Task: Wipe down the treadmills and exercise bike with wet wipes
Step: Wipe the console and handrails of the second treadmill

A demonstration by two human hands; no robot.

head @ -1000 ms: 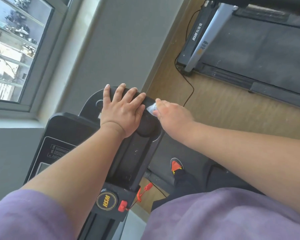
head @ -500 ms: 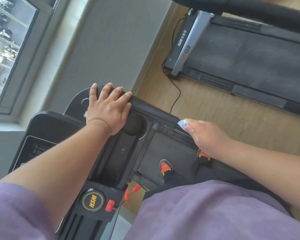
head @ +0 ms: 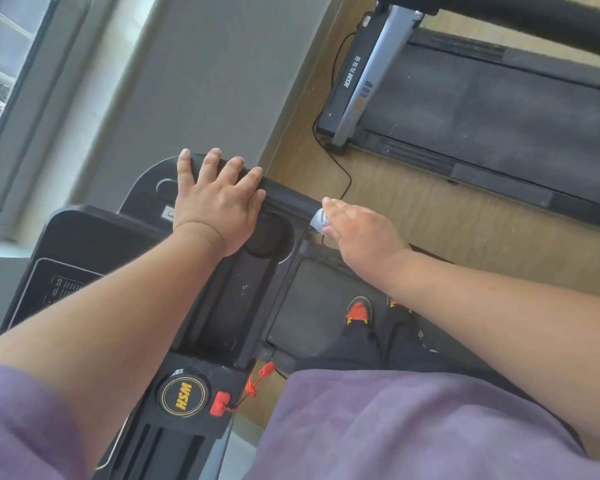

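I stand on a black treadmill whose console [head: 94,258] fills the lower left. My left hand [head: 219,199] lies flat on the console's top corner, fingers spread over the edge. My right hand [head: 357,230] holds a crumpled white wet wipe [head: 318,219] against the black handrail [head: 288,199] that runs from the console to the right. Most of the wipe is hidden under my fingers.
A second treadmill [head: 499,109] with a silver upright stands on the wooden floor at the upper right, a black cable [head: 340,168] trailing from it. A red safety clip [head: 265,370] hangs from the console. A grey wall and a window [head: 11,91] lie to the left.
My right hand slid the wipe along the handrail, away from the console and then partway back. My left hand stayed flat on the console corner.
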